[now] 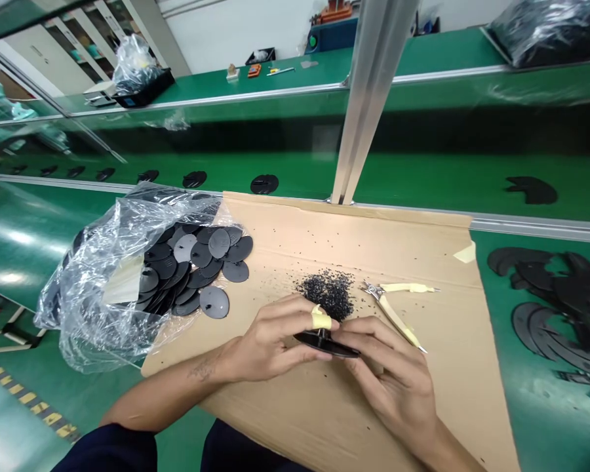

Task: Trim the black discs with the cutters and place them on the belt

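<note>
Between my two hands a round black plastic disc (327, 345) is held nearly edge-on above the cardboard, with a small raised stub on its upper side. My left hand (280, 337) grips its left part, thumb below and fingers above; yellow tape wraps one fingertip. On the right rim, the fingers of my right hand (393, 370) close from above and below. Just beyond the disc lies a heap of small black plastic bits (328, 292). Side cutters (396, 305) with pale yellow handles lie spread to the right of the heap.
Similar black discs (187, 265) spill from a clear plastic bag (96, 282) at the left. The cardboard sheet (373, 242) covers the bench. Curved black parts (560, 295) lie at right. Behind, discs (264, 184) sit in a row on a green surface, beside a metal post (368, 98).
</note>
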`<state>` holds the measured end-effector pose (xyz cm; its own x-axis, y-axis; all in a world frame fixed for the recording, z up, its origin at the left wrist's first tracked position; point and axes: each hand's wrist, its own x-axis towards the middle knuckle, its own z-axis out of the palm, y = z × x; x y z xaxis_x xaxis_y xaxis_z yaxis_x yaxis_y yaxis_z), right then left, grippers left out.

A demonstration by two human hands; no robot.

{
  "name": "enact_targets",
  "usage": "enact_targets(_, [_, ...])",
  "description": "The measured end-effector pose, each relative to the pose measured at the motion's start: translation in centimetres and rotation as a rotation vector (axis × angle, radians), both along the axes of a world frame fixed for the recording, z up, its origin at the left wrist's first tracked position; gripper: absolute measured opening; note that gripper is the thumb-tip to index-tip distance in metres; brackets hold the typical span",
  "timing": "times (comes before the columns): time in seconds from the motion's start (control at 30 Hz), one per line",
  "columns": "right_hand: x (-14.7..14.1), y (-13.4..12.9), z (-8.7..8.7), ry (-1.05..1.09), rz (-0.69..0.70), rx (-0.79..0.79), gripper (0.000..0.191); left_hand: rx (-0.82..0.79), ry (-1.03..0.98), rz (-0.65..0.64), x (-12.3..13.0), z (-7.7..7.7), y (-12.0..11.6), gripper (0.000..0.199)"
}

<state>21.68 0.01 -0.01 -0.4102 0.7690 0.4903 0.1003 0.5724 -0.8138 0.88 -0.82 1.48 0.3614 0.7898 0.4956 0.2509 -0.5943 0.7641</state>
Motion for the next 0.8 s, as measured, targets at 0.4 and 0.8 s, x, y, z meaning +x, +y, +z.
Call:
enact_targets(0.4, [-0.05, 0.14, 0.07, -0.064, 0.008, -0.009, 0.028, 0.104, 0.067, -0.015, -0.31, 0.02, -0.05, 0.03])
enact_targets(0.8, [-0.14, 0.11, 0.48, -0.016, 0.05, -0.088, 0.02, 0.073, 0.001, -0.015, 0.03, -0.19, -0.13, 0.03])
